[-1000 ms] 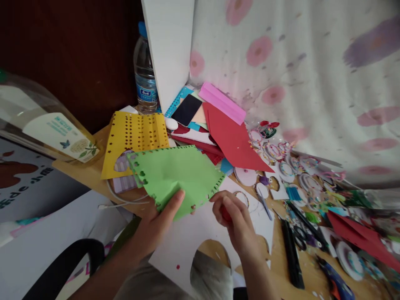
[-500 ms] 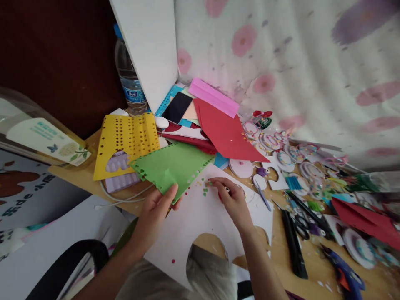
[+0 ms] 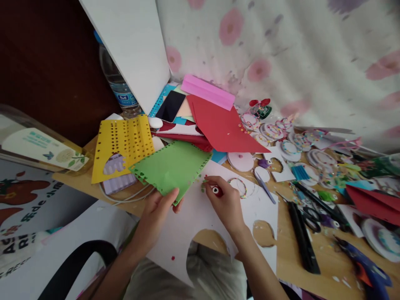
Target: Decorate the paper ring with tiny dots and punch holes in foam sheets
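Head view: small green paper cut-outs (image 3: 203, 188) are seen between the punch-edged green paper sheet (image 3: 173, 168), pinched by the left hand (image 3: 159, 204), and the nearer right hand (image 3: 227, 201), closed round a mostly hidden red eye-marked object (image 3: 219, 192) (fingertip contact unclear).

A wooden table (image 3: 331, 266), backed by a flowered curtain (image 3: 281, 50)
A water bottle (image 3: 117, 81) is partly hidden by a white panel (image 3: 134, 46); a dark phone (image 3: 171, 106) is laid on coloured sheets (image 3: 185, 109); a yellow sheet (image 3: 120, 133) is pierced by rows of small holes; at the right, scissors (image 3: 311, 219) are seen beside a long black tool (image 3: 303, 237)
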`<state>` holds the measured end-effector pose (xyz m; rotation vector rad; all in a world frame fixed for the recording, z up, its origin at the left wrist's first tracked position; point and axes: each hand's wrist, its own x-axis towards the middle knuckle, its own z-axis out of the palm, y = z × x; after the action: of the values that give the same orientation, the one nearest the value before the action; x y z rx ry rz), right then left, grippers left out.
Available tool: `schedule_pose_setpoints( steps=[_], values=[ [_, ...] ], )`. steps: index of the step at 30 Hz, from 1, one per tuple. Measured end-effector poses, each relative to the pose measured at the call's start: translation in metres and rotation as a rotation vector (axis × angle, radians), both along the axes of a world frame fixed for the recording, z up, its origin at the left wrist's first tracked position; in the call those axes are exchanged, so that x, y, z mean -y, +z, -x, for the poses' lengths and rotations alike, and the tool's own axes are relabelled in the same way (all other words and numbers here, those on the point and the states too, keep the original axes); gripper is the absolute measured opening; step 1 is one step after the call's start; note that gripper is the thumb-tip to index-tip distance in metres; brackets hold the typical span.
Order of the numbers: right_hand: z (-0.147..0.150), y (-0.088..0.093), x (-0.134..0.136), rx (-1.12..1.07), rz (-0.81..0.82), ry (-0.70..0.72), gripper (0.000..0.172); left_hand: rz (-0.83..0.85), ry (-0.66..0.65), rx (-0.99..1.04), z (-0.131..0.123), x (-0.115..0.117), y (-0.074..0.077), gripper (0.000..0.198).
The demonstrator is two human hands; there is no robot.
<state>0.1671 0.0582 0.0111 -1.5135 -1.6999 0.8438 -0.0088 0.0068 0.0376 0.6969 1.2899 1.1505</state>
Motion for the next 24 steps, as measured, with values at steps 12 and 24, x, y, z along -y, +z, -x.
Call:
schedule_pose_setpoints(
  steps=[12,24],
  values=[
    [0.000,0.029,0.021,-0.571,0.430,0.171,0.031,0.112,0.023,-0.247,0.001,0.003,0.008,0.034],
    [0.012,0.024,0.027,-1.089,0.778,0.072,0.027,-0.047,-0.079,-0.411,-0.001,0.008,0.006,0.014]
  ],
)
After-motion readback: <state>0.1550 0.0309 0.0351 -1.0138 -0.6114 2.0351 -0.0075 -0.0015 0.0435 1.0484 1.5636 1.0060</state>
